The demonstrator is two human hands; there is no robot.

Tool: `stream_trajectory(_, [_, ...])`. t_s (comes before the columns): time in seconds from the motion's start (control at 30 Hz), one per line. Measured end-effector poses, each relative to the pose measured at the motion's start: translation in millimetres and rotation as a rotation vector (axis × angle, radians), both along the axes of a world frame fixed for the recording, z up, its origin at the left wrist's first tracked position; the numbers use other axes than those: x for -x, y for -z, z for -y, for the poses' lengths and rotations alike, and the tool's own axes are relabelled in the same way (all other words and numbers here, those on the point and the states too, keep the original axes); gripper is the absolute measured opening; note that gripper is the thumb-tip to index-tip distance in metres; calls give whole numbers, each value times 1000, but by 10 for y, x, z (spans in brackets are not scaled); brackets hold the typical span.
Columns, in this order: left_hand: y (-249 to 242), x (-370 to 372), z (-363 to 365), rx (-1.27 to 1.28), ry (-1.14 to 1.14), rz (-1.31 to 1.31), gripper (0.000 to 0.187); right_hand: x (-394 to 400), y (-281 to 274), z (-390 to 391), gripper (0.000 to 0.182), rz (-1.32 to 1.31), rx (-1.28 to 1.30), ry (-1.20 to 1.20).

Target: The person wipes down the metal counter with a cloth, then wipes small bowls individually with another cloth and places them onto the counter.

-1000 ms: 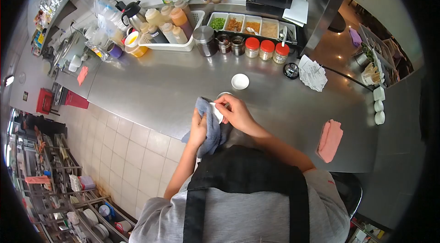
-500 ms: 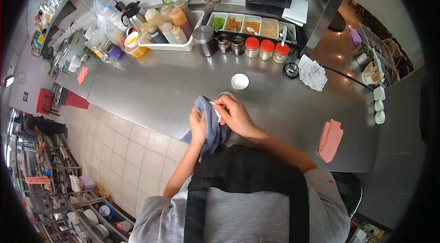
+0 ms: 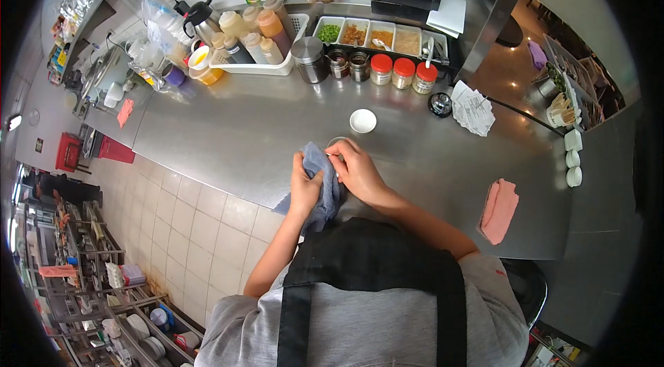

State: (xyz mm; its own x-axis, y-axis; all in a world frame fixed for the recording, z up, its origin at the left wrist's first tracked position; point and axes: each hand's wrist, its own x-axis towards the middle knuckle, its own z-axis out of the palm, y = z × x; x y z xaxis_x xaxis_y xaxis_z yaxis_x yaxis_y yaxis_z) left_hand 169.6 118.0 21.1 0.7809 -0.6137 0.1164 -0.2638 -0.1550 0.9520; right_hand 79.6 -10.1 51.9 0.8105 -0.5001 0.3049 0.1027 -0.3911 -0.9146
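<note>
A blue-grey cloth hangs bunched at the counter's near edge, with my left hand closed around its left side. My right hand is at the cloth's upper right, its fingers pinched on a small white piece that is mostly hidden. Just behind my right fingertips, the rim of another dish shows on the steel. A small white bowl stands on the counter beyond my hands, touched by neither.
Along the back stand a white basket of squeeze bottles, a steel canister, red-lidded jars and a topping tray. A bell, paper slips and a folded pink cloth lie to the right.
The white piece between my hands is now mostly covered by the cloth. My left hand has turned and shifted slightly right, its thumb now across the cloth.
</note>
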Motion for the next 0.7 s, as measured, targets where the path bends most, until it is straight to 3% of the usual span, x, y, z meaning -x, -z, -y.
stream_trajectory(0.03, [4,12,29,9,-45,115,33,6,3,6,9,-4,17,20])
stream_trajectory(0.13, [-50,29,53,-94,-189,-83,18,52,-66,-54,11,-25,-133,-51])
stream_trajectory(0.23, [-46,15,8,-325,-183,115,13,53,-21,-39,13,-78,-135,-41])
stream_trajectory(0.33, [-68,11,-22,-102,-112,-50,20,34,76,-3,15,-93,-90,-23])
stream_trajectory(0.47, [99,-144,-134,162,-219,37,27,-25,214,281,14,-102,-225,159])
stream_trajectory(0.7, [196,-275,-457,198,-188,-149,17,-207,732,1099,11,-98,-143,465])
